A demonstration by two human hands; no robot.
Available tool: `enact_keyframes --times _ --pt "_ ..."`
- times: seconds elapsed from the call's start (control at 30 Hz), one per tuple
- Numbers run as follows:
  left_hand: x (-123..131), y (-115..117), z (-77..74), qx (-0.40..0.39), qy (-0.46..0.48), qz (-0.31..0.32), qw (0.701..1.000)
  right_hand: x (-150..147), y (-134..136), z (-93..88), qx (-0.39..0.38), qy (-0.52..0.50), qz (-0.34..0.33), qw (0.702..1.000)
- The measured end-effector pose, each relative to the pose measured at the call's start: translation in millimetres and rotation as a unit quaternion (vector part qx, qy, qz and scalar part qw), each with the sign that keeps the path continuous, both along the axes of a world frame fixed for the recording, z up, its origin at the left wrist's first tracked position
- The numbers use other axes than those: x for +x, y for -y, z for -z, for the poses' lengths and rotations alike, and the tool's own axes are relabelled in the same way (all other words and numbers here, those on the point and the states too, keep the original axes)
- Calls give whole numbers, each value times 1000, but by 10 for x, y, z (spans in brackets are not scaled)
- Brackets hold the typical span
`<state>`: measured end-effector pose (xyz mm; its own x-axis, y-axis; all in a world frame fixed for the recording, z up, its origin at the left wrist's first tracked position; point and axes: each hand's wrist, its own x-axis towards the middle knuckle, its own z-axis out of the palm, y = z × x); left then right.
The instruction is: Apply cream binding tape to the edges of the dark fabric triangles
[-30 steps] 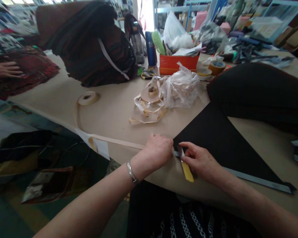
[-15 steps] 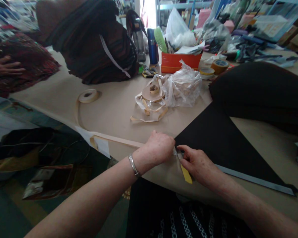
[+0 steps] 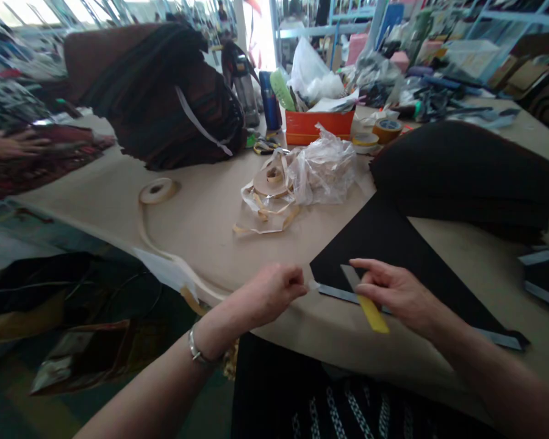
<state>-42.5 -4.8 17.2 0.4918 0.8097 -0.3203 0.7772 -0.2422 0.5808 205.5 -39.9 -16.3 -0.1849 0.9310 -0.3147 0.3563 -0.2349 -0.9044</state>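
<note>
My left hand (image 3: 274, 292), with a bracelet at the wrist, is closed in a pinch on a pale tape strip (image 3: 201, 283). A short whitish end pokes out past the fingers. The strip runs back along the table edge to a tape roll (image 3: 158, 190) standing at the left. Between thumb and fingers, my right hand (image 3: 388, 286) holds a yellow-handled knife (image 3: 373, 314), its flat metal blade pointing up and left. Beneath the knife lies a black fabric piece (image 3: 393, 244), with a light tape band (image 3: 338, 293) along its near edge.
A dark fabric stack (image 3: 462, 177) lies at the right, another stack (image 3: 165, 97) at the back left. Mid-table are more tape (image 3: 273, 183) and a clear plastic bag (image 3: 322, 167), with a red box (image 3: 320, 126) behind. Another person's hand (image 3: 13, 145) rests on fabric far left.
My hands have moved apart: the left went left with the tape strip, which now hangs slacker, and the right went right with the knife. The band's left end on the black fabric is now uncovered.
</note>
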Motion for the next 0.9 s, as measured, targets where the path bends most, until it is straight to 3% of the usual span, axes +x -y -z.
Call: enact_keyframes --times 0.17,0.27,0.37,0.47,0.57,0.8,0.9 --pt "-124 64 108 -16 57 -10 998 1018 215 -24 -10 -19 178 984" --pt "-3 83 181 11 86 -13 996 1463 353 5 9 32 192 981" --pt "195 74 302 72 113 9 991 1726 414 48 53 216 170 960" --pt "371 74 440 116 101 72 985 1799 436 106 70 348 143 924" --pt "460 82 526 147 60 84 984 1731 458 160 60 376 133 915" --pt "498 77 421 136 59 75 986 1706 494 186 13 329 66 942" --pt "523 114 416 129 64 57 988 1699 671 166 -45 257 77 962"
